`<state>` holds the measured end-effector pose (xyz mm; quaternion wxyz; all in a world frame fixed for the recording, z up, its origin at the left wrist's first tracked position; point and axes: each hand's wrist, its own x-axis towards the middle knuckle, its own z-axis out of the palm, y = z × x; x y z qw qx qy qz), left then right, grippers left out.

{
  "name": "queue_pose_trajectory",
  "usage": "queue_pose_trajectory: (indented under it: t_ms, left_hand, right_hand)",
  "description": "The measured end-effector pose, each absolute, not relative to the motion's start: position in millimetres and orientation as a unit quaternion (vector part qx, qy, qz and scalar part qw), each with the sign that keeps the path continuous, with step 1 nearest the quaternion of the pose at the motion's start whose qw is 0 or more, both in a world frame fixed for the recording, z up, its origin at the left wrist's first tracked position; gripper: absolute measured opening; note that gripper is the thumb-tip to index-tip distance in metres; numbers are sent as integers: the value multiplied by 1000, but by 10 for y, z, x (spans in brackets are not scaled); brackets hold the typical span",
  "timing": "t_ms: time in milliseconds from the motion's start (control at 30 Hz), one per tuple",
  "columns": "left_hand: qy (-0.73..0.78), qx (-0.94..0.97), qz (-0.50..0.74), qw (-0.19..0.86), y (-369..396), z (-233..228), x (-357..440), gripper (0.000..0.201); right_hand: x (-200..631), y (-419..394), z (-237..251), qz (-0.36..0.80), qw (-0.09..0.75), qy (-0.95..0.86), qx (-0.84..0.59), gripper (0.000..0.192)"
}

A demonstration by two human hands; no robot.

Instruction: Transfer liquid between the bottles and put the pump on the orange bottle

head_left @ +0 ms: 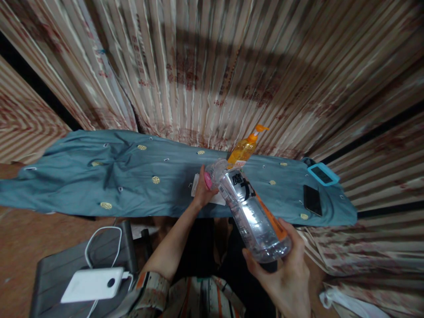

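My right hand (pixel 286 274) grips the base of a large clear plastic bottle (pixel 248 212) with an orange label strip and black characters. The bottle lies tilted in the air, its narrow end pointing up and left. At that end my left hand (pixel 202 192) is closed round a small clear container (pixel 215 171) with a pink part (pixel 208 179). Its exact kind is unclear, and I cannot tell whether it touches the bottle's mouth. A white paper or card (pixel 217 198) lies under my left hand, partly hidden. Just behind stands an orange pump bottle (pixel 241 152).
A teal patterned cloth (pixel 132 176) covers the narrow table. To the right lie a black phone (pixel 312 200) and a light-blue framed device (pixel 323 174). A white power bank (pixel 92 285) with a cable rests on a grey stool (pixel 49 282) at lower left. Pleated curtains (pixel 205 66) hang close behind.
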<state>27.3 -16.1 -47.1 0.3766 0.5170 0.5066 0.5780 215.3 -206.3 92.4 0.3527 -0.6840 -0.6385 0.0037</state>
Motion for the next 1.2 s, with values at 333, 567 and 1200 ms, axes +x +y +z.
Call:
queue_pose_trajectory:
  t_ms: [333, 567, 1200]
  left_hand:
    - [502, 515, 583, 378, -155, -479, 275, 119]
    - [506, 527, 570, 375, -152, -496, 268, 122]
    - [506, 519, 570, 387, -171, -461, 268, 115]
  right_hand:
    - [2140, -2047, 962, -3, 347, -645, -680, 87]
    - [2142, -2040, 946, 5, 343, -636, -691, 90]
    - [2130, -2060, 995, 0, 327, -636, -698, 87]
